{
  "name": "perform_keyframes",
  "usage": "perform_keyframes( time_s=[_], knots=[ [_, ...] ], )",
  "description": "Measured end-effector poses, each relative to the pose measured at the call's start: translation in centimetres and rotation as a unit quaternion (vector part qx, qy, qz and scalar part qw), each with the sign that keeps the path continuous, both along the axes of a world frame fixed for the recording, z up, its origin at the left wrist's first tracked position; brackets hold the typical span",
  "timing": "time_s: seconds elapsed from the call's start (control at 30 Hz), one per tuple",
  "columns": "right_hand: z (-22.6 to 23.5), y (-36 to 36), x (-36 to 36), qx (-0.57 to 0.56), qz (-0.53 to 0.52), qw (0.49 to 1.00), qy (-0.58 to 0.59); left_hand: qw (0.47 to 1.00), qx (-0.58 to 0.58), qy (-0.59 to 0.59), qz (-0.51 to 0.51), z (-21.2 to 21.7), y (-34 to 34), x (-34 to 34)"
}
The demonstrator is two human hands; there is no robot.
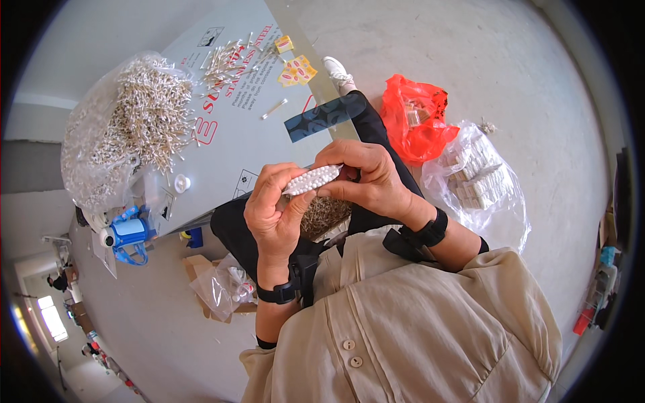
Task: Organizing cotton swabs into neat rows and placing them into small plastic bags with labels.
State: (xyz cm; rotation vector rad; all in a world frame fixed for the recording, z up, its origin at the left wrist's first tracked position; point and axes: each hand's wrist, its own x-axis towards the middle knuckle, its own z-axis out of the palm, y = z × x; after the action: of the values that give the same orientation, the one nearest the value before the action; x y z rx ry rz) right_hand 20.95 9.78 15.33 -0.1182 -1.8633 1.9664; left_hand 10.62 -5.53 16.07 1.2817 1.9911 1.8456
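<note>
Between both hands, above my lap, is a small clear bag of cotton swabs, with the white tips packed together and facing up. My left hand grips its left end with fingers and thumb. At the other end, my right hand pinches the plastic. Partly hidden below the hands lies a mass of brownish sticks, between my knees. On the table to the left, a large clear bag spills a heap of loose cotton swabs.
More swabs lie near yellow labels and a dark blue strip. A blue bottle is by the table's near-left edge. On the floor are a red bag, a clear bag of white packs and a cardboard box.
</note>
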Motion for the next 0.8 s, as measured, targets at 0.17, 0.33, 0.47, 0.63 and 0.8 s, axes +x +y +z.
perform_keyframes(
  time_s=[0.17,0.33,0.47,0.63,0.8],
  knots=[
    [0.6,-0.2,-0.2,0.076,-0.024,0.993,0.088,0.996,-0.014,0.080,0.023,0.8,0.1,0.3],
    [1.6,-0.3,0.4,0.086,-0.021,0.992,0.095,0.991,-0.014,0.129,0.040,1.6,0.1,0.8],
    [2.0,-0.3,0.4,0.136,-0.046,0.983,0.116,0.989,0.005,0.141,0.031,1.8,0.2,1.1],
    [1.5,-0.3,0.4,0.158,-0.063,0.978,0.122,0.989,-0.006,0.141,0.031,1.7,0.3,1.0],
    [1.4,0.0,0.1,0.176,-0.069,0.970,0.149,0.992,-0.024,0.125,0.007,1.8,0.2,0.5]
  ],
)
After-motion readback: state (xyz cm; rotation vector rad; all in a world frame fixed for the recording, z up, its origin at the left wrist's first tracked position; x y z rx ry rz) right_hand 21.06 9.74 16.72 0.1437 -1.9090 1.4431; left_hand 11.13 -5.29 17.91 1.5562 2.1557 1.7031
